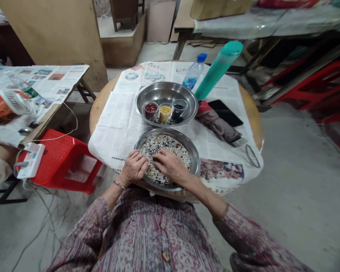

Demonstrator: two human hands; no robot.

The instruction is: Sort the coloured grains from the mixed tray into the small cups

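Observation:
A steel basin (197, 164) at the near edge of the round table holds a spread mix of white grains with dark red, black and yellow beans. My left hand (133, 166) is closed, fingers curled, at the basin's left side; what it may hold is hidden. Over the mix, my right hand (171, 166) has its fingers bent down and drawn together at the grains, and anything between them is too small to make out. Behind stands a larger steel basin (167, 90) with three clear cups: red beans (150, 108), yellow beans (165, 110) and black beans (178, 108).
Newspaper (110, 124) covers the table. On it are a plastic bottle (194, 71), a tall green cylinder (218, 70), a folded umbrella (218, 124) and a dark phone-like slab (225, 112). To the left are a red stool (62, 158), a power strip (31, 160) and a small fan (17, 102).

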